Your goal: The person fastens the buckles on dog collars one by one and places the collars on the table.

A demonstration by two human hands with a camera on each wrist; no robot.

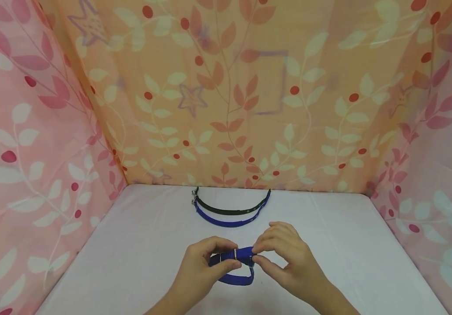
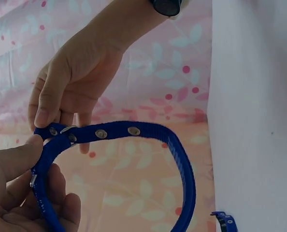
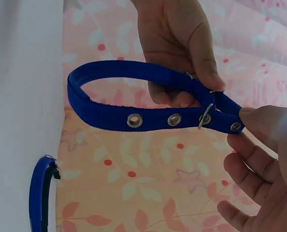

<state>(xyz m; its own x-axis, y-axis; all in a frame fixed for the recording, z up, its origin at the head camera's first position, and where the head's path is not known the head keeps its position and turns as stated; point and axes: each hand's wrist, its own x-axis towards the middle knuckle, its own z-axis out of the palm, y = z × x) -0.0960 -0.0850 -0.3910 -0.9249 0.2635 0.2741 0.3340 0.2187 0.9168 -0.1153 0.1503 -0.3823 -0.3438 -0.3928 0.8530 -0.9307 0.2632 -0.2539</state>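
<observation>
A blue dog collar with metal eyelets is held above the table, bent into a loop. My left hand grips it near the buckle, thumb on the near side. My right hand pinches the strap's tip between thumb and forefinger. In the right wrist view, the strap end passes through a metal ring, with eyelets on either side of it. The left wrist view shows the loop hanging open beside both hands.
Toward the back of the white table lie another blue collar and a dark green collar, curved side by side with metal fittings at their left ends. Patterned cloth walls enclose the table at the back and both sides.
</observation>
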